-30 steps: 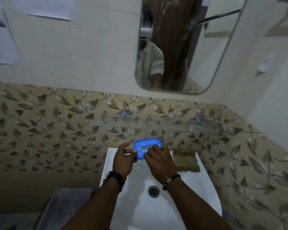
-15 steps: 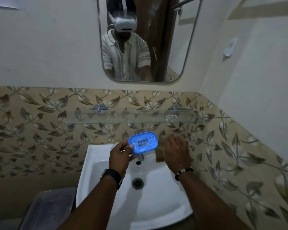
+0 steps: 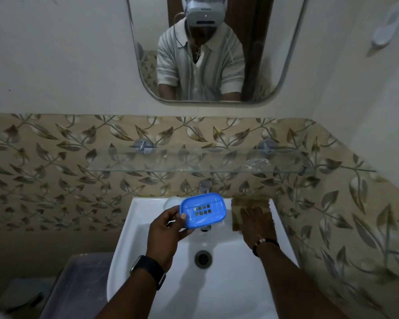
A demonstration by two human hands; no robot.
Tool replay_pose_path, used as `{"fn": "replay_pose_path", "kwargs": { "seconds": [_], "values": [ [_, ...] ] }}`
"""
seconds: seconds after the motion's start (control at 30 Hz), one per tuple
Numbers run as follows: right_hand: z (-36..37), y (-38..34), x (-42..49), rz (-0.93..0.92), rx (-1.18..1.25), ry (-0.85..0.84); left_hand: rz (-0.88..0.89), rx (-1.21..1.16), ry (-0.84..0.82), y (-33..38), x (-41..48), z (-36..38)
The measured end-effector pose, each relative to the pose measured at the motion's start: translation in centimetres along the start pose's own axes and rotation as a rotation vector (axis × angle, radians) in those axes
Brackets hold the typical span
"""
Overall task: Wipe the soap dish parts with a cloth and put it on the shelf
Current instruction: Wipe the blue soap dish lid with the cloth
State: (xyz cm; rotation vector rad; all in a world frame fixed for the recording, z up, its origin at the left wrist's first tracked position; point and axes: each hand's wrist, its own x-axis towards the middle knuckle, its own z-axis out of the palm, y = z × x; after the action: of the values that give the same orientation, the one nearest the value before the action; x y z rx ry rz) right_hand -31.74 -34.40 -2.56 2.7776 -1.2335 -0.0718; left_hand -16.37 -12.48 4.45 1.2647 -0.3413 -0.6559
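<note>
My left hand point(image 3: 168, 231) pinches the soap dish point(image 3: 203, 210) by the rim nearest my thumb, my right hand point(image 3: 256, 226) lies flat-fingered on the cloth point(image 3: 249, 202); I fear wiping pressure could lever it from that thin pinch.

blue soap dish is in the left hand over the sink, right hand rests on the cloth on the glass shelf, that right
Not quite: the head view shows the cloth on the back right rim of the sink, below the glass shelf, not on it. The left hand does hold the blue soap dish over the sink, and the right hand rests on the cloth.
</note>
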Motion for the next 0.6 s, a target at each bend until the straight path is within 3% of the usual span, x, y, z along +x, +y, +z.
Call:
{"fn": "replay_pose_path", "kwargs": {
  "seconds": [0.1, 0.27, 0.5, 0.6],
  "values": [
    [1.7, 0.4, 0.2, 0.021, 0.035, -0.034, 0.006, 0.006, 0.006, 0.1, 0.3, -0.4],
    [2.4, 0.4, 0.2, 0.017, 0.122, 0.135, -0.005, 0.003, -0.002, 0.1, 0.7, -0.5],
    [2.0, 1.4, 1.1, 0.074, 0.198, 0.176, -0.030, -0.049, -0.007, -0.7, 0.6, -0.5],
    [1.5, 1.2, 1.5, 0.166, 0.257, 0.114, -0.032, -0.034, -0.013, -0.4, 0.3, -0.7]
  ]
}}
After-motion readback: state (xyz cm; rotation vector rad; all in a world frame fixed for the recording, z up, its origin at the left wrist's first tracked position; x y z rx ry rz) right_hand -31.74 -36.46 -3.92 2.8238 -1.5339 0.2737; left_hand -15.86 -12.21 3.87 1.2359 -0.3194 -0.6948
